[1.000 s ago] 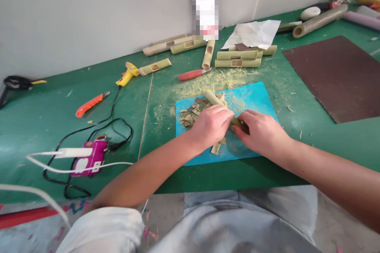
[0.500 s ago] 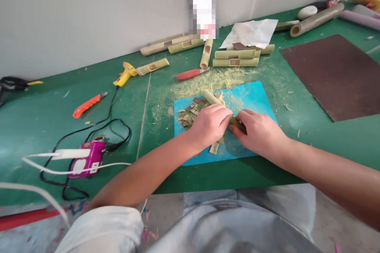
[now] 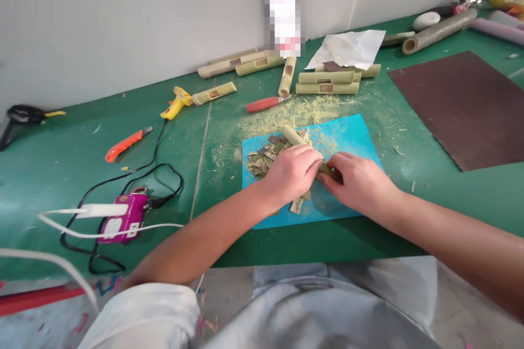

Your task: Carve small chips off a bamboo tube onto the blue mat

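Both hands are closed around one bamboo tube (image 3: 292, 134) that lies slantwise over a blue sheet (image 3: 352, 136). My left hand (image 3: 293, 170) wraps its middle, and the far end sticks out beyond the knuckles. The near part is gripped by my right hand (image 3: 355, 175), with the fingers curled close to the left hand. Whether a small tool sits between the hands is hidden. Beside my left hand lies a heap of bamboo chips (image 3: 262, 161), with another chip (image 3: 296, 206) below it. Pale shavings (image 3: 311, 109) are scattered beyond the sheet.
Notched bamboo tubes (image 3: 326, 88) lie along the back near a red-handled tool (image 3: 264, 104). Leftward are a yellow glue gun (image 3: 177, 103), an orange utility knife (image 3: 126, 145) and a purple power strip (image 3: 125, 218) with trailing cords. A dark brown sheet (image 3: 462, 109) lies on the right.
The whole view has shifted slightly, so things appear a little lower and further right. Both hands keep their grip on the bamboo tube, with hardly any change of pose.
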Action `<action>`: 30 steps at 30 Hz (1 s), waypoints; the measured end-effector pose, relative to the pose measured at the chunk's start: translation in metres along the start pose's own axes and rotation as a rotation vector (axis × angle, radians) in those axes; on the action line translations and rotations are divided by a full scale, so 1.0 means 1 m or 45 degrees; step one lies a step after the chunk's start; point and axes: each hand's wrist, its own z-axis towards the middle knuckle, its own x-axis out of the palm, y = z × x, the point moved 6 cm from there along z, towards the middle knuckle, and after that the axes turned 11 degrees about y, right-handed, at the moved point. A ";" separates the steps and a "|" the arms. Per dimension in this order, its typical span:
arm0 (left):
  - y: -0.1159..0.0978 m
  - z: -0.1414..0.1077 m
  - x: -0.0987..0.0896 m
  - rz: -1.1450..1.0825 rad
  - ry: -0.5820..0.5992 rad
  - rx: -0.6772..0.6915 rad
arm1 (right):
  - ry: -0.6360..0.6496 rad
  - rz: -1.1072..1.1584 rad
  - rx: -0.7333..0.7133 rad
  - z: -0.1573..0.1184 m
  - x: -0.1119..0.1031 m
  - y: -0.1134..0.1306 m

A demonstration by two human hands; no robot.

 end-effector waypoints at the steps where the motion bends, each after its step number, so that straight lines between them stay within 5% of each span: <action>1: 0.000 0.000 0.000 0.001 -0.003 0.000 | 0.002 0.033 0.008 0.000 0.000 -0.001; 30: 0.003 -0.002 0.002 -0.048 0.021 -0.033 | -0.050 -0.137 -0.058 -0.003 0.000 0.006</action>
